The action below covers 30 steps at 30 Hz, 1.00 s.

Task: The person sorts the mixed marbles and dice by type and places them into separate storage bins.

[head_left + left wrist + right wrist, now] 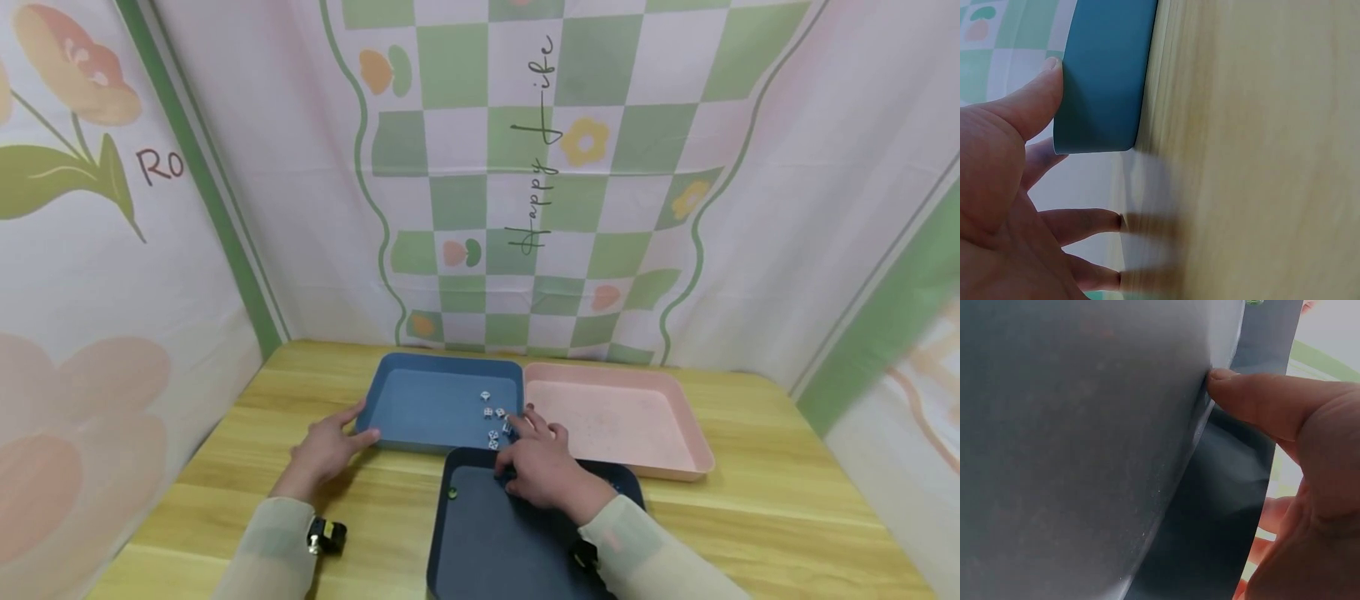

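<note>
At the front left corner of a blue tray (420, 408) is my left hand (326, 450), its thumb against the tray wall (1104, 81) and its other fingers spread beside the corner. Several white dice (488, 412) lie in the right part of that tray. My right hand (542, 467) reaches over the far rim of a dark tray (487, 542). Its thumb (1254, 394) touches the dark tray's inner side, and its fingers extend past the rim beside the dice. A small green piece (452, 493) lies in the dark tray's far left corner. Anything beneath the right fingers is hidden.
A pink tray (615, 417) stands against the blue tray's right side. All three trays rest on a wooden table (787, 500). A printed cloth (532, 183) hangs behind the table. A dark device (327, 536) is strapped to the left wrist.
</note>
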{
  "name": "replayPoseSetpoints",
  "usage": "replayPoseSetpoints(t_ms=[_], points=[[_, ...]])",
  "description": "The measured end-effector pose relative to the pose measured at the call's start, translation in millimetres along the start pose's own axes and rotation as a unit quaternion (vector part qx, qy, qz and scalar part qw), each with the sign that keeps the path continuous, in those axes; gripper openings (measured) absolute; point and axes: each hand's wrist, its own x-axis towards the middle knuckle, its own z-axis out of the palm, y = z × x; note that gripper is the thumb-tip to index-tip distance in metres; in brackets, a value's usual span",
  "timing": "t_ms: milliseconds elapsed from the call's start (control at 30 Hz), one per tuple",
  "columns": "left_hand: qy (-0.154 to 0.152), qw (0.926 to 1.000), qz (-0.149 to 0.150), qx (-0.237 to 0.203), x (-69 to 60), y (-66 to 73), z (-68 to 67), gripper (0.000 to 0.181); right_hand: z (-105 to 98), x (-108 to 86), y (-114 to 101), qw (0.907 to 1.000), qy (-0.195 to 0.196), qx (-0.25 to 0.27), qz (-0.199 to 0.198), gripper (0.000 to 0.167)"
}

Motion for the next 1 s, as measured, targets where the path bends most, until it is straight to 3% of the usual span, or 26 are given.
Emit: replayPoseSetpoints(t_ms=[367, 700, 1000], points=[[-0.003, 1.0000, -0.002, -0.005, -0.9, 1.7, -1.5, 0.073, -2.4, -1.7, 0.4, 1.0000, -0.003, 0.009, 0.001, 0.012], [-0.003, 1.0000, -0.001, -0.001, -1.5, 2.7, -2.0, 0.073, -9.0, -1.3, 1.7, 0.9973, -0.011, 0.072, 0.013, 0.013], [-0.002, 1.0000, 0.000, -0.005, -3.0, 3.4, -2.6, 0.072, -15.1, -4.0, 1.9, 0.9962, -0.009, 0.086, 0.013, 0.012]])
